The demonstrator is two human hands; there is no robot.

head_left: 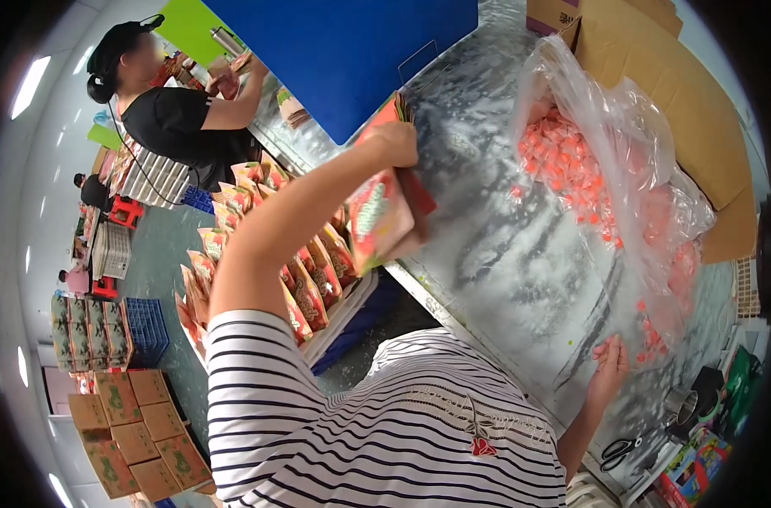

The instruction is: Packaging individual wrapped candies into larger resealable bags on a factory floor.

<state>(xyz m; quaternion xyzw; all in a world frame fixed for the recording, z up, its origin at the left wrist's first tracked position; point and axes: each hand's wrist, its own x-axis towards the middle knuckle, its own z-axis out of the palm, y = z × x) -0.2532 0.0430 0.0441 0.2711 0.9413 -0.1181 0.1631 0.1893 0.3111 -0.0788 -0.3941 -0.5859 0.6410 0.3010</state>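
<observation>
My left hand [394, 144] reaches up over the table's left edge, fingers closed on red-and-green printed pouches. One pouch [380, 213] hangs below the hand, its lower end smeared by motion. More pouch edges [402, 107] stick up above the knuckles. At the lower right my right hand [607, 371] is held over the tabletop [512, 279], fingers curled together. What they may pinch is too small to make out. Close beside it lie small red-orange wrapped pieces [653, 343], spilling from a clear plastic bag [643, 135] with a large heap [563, 161] inside.
Upright filled pouches [305, 292] crowd a crate left of the table. A blue panel [351, 51] stands ahead, an open cardboard box [699, 110] behind the bag. Scissors [618, 453] lie lower right. A co-worker in black [169, 123] handles a packet at upper left.
</observation>
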